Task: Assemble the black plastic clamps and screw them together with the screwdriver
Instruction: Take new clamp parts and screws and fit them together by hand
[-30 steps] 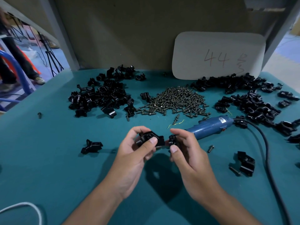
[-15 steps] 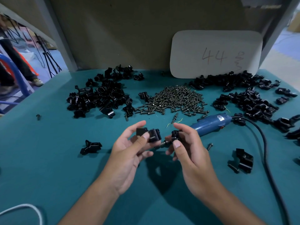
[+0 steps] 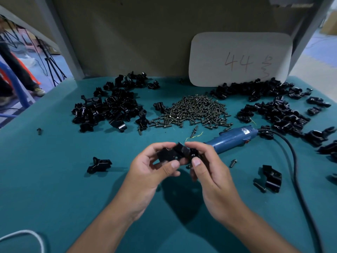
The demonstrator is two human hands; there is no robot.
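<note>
Left hand [image 3: 149, 168], right hand [image 3: 209, 167], fingers curled.

Screwdriver [image 3: 235, 138] tip behind right hand [image 3: 209, 172], clamp pieces [image 3: 173, 154] blurred

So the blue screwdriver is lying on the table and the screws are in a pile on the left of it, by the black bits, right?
Not quite: the head view shows the screw pile behind the blue screwdriver, farther back on the table. Black clamp pieces do lie beside it.

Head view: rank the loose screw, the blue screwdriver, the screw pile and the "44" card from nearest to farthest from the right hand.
From the right hand:
1. Blue screwdriver: just behind the fingers, its tip end hidden by them.
2. Loose screw: on the table to the right, close by.
3. Screw pile: mid-table, behind the hands.
4. "44" card: leaning against the back wall.

The first two are close.
</note>
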